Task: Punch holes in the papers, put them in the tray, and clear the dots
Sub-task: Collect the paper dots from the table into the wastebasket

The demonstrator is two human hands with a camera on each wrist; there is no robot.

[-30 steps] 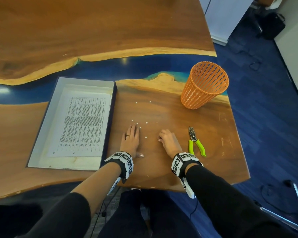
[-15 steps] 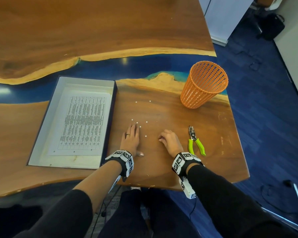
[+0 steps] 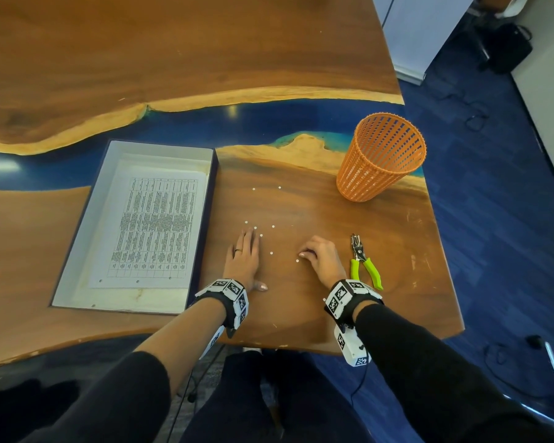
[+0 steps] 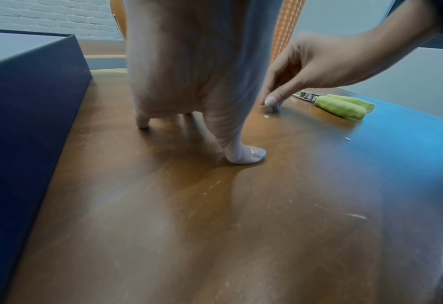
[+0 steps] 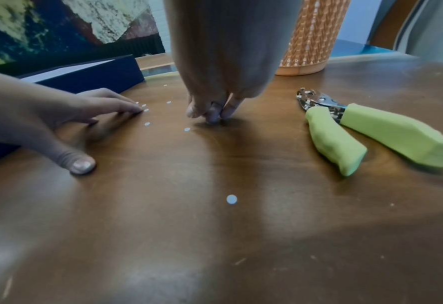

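Several white paper dots (image 3: 271,252) lie scattered on the wooden table between the tray and the punch. My left hand (image 3: 243,257) lies flat on the table with straight fingers, its tips among the nearer dots (image 5: 145,110). My right hand (image 3: 320,257) has its fingers curled, and the bunched fingertips (image 5: 212,115) press on the table beside one dot (image 5: 187,129). No dot shows between those tips. The tray (image 3: 77,251), white inside and dark blue outside, holds a printed sheet (image 3: 154,225) with punched holes along its near edge. The green-handled hole punch (image 3: 362,260) lies just right of my right hand.
An orange slatted basket (image 3: 378,161) stands upright at the back right. Two more dots (image 3: 266,188) lie farther out toward it. The table's front edge is close behind my wrists, and its right edge lies beyond the punch. One dot (image 5: 231,199) sits under my right wrist.
Both hands stay almost where they were. The left hand has edged slightly forward toward the dots.
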